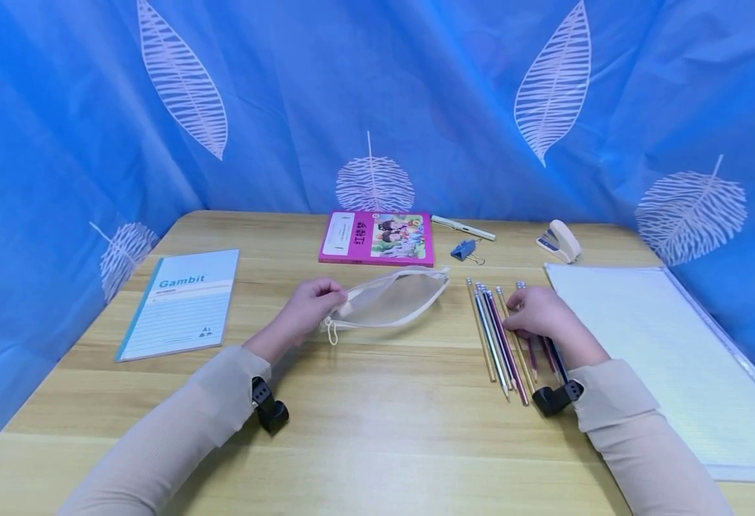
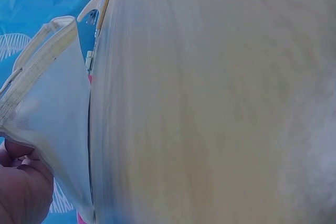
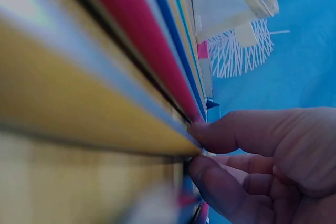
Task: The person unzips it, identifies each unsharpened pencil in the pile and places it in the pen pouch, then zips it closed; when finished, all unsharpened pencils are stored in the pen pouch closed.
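My left hand point(image 1: 303, 309) pinches the left end of the pouch point(image 1: 384, 304), centre frame; judged light, limp. My right hand point(image 1: 543, 313) pinches a gold pencil point(image 1: 523, 352), right of centre: presumably stiff, slick, best held mid-shaft.

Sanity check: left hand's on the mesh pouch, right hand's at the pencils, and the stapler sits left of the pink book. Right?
Not quite: the stapler sits right of the pink book, as the head view shows. The left hand is on the mesh pouch and the right hand is at the pencils.
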Demonstrator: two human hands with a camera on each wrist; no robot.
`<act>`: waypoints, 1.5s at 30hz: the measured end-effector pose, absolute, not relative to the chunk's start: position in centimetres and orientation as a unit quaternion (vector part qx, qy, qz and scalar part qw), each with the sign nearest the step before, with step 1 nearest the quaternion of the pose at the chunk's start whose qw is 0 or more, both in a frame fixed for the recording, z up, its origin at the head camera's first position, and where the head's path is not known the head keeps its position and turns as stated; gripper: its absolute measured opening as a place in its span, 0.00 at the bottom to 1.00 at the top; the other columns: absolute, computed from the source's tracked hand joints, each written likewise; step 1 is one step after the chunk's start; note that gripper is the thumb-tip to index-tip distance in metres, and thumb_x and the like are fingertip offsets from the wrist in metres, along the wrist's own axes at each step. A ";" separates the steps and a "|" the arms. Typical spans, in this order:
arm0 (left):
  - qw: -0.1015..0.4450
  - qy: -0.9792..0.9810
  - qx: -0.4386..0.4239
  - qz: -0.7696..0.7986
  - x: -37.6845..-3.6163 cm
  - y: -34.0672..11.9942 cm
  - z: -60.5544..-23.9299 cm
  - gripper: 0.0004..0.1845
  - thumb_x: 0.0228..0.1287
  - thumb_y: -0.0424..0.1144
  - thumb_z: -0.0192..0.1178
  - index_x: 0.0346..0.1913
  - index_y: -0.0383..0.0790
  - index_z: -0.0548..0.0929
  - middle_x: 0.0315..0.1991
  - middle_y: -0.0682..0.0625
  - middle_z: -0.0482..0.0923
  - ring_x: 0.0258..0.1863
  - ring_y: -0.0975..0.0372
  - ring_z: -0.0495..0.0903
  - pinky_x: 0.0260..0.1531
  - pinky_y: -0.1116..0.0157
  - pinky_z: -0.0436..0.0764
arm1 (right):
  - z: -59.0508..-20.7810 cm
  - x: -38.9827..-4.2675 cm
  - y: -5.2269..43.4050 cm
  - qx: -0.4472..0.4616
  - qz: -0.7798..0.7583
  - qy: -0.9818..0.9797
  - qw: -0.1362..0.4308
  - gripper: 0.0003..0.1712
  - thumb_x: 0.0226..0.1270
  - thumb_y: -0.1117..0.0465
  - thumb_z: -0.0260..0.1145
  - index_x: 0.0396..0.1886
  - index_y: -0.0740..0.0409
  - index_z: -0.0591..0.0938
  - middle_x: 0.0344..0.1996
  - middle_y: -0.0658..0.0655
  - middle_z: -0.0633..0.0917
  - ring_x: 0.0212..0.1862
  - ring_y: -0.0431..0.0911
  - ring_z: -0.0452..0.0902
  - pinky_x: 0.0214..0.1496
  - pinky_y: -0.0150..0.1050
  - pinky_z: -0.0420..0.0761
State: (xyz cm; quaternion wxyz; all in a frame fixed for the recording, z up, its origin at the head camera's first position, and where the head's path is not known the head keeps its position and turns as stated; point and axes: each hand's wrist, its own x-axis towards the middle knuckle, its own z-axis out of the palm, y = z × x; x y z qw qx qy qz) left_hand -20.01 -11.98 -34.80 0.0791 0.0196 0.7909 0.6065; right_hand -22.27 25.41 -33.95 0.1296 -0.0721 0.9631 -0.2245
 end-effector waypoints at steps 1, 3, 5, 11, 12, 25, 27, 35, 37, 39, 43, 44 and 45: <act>0.078 0.791 0.018 0.606 -20.0 -11.9 -34.8 0.07 0.63 0.33 0.53 0.39 0.31 0.77 0.36 0.47 0.75 0.33 0.61 0.72 0.34 0.68 0.74 | -33.9 -22.3 25.3 -0.072 -0.220 0.964 0.133 0.23 0.51 0.61 0.66 0.44 0.72 0.77 0.26 0.58 0.82 0.23 0.43 0.76 0.32 0.40 0.76; 0.075 0.792 0.015 0.605 -20.1 -11.8 -34.8 0.07 0.63 0.33 0.54 0.39 0.31 0.77 0.36 0.47 0.75 0.34 0.61 0.72 0.34 0.68 0.74 | -33.9 -22.4 25.3 -0.062 -0.228 0.961 0.142 0.20 0.52 0.62 0.64 0.42 0.73 0.76 0.24 0.58 0.81 0.22 0.43 0.76 0.29 0.39 0.77; 0.073 0.792 0.015 0.606 -20.2 -11.7 -34.8 0.07 0.63 0.33 0.54 0.39 0.31 0.77 0.36 0.46 0.76 0.33 0.60 0.72 0.34 0.68 0.74 | -33.9 -22.5 25.5 -0.036 -0.262 0.953 0.149 0.15 0.52 0.64 0.61 0.37 0.71 0.75 0.20 0.56 0.80 0.21 0.42 0.75 0.26 0.37 0.77; 0.073 0.784 0.018 0.616 -20.1 -11.4 -34.9 0.06 0.62 0.32 0.55 0.38 0.30 0.78 0.35 0.47 0.76 0.32 0.62 0.73 0.32 0.69 0.75 | -33.4 -21.7 26.2 0.063 -0.558 0.821 0.100 0.08 0.58 0.70 0.56 0.37 0.69 0.72 0.18 0.48 0.77 0.21 0.36 0.76 0.28 0.30 0.80; 0.073 0.782 0.018 0.619 -20.1 -11.4 -34.9 0.06 0.62 0.32 0.55 0.38 0.30 0.78 0.35 0.47 0.76 0.31 0.62 0.73 0.32 0.69 0.74 | -33.2 -21.4 26.0 0.072 -0.626 0.771 0.087 0.07 0.59 0.71 0.56 0.38 0.68 0.73 0.18 0.48 0.78 0.21 0.36 0.77 0.28 0.29 0.80; 0.057 0.772 0.033 0.632 -19.9 -10.7 -35.3 0.06 0.61 0.31 0.55 0.37 0.30 0.78 0.29 0.51 0.75 0.27 0.63 0.71 0.27 0.70 0.73 | -33.2 -19.6 16.4 0.124 -0.836 0.534 0.031 0.07 0.63 0.74 0.53 0.38 0.63 0.66 0.22 0.53 0.79 0.26 0.41 0.80 0.37 0.32 0.81; 0.050 0.774 0.035 0.631 -19.8 -10.5 -35.3 0.06 0.61 0.31 0.56 0.36 0.29 0.78 0.29 0.51 0.74 0.27 0.63 0.71 0.27 0.70 0.73 | -33.6 -19.4 14.9 0.125 -0.835 0.535 0.032 0.07 0.63 0.74 0.53 0.37 0.62 0.66 0.22 0.52 0.79 0.26 0.41 0.81 0.37 0.32 0.81; 0.022 0.787 0.046 0.615 -19.2 -9.7 -35.0 0.04 0.62 0.30 0.56 0.35 0.30 0.78 0.28 0.50 0.74 0.30 0.62 0.70 0.30 0.69 0.72 | -34.6 -19.3 10.8 0.132 -0.826 0.546 0.039 0.09 0.61 0.74 0.57 0.35 0.61 0.67 0.20 0.52 0.80 0.24 0.40 0.81 0.35 0.33 0.81; 0.017 0.791 0.058 0.609 -19.1 -9.5 -35.0 0.04 0.62 0.31 0.56 0.35 0.31 0.79 0.29 0.49 0.74 0.30 0.61 0.70 0.31 0.68 0.72 | -34.6 -19.3 10.2 0.132 -0.825 0.547 0.048 0.07 0.61 0.74 0.58 0.35 0.63 0.69 0.20 0.53 0.81 0.24 0.41 0.81 0.36 0.33 0.81; 0.013 0.795 0.068 0.603 -19.1 -9.4 -35.0 0.04 0.62 0.31 0.56 0.35 0.32 0.79 0.30 0.48 0.75 0.31 0.60 0.70 0.32 0.67 0.72 | -34.6 -19.4 9.8 0.133 -0.824 0.548 0.054 0.05 0.60 0.74 0.59 0.34 0.65 0.72 0.20 0.54 0.82 0.25 0.41 0.82 0.37 0.33 0.81; 0.008 0.795 0.071 0.602 -19.0 -9.4 -34.9 0.05 0.63 0.32 0.56 0.36 0.33 0.79 0.32 0.47 0.75 0.33 0.60 0.71 0.34 0.66 0.72 | -34.6 -19.6 9.3 0.136 -0.817 0.556 0.068 0.06 0.60 0.73 0.60 0.38 0.70 0.76 0.20 0.56 0.83 0.25 0.42 0.82 0.37 0.34 0.81; 0.007 0.793 0.068 0.605 -18.9 -9.4 -34.9 0.05 0.63 0.32 0.56 0.36 0.33 0.79 0.32 0.47 0.75 0.32 0.60 0.71 0.33 0.66 0.72 | -34.6 -19.6 9.3 0.138 -0.814 0.559 0.073 0.08 0.60 0.73 0.60 0.40 0.71 0.76 0.21 0.56 0.83 0.25 0.43 0.82 0.37 0.34 0.81; 0.006 0.792 0.067 0.607 -18.9 -9.5 -34.9 0.05 0.63 0.32 0.56 0.36 0.33 0.79 0.32 0.47 0.76 0.32 0.60 0.71 0.33 0.67 0.72 | -34.7 -19.6 9.3 0.137 -0.811 0.562 0.081 0.10 0.61 0.73 0.60 0.42 0.73 0.76 0.21 0.57 0.83 0.26 0.43 0.82 0.37 0.35 0.81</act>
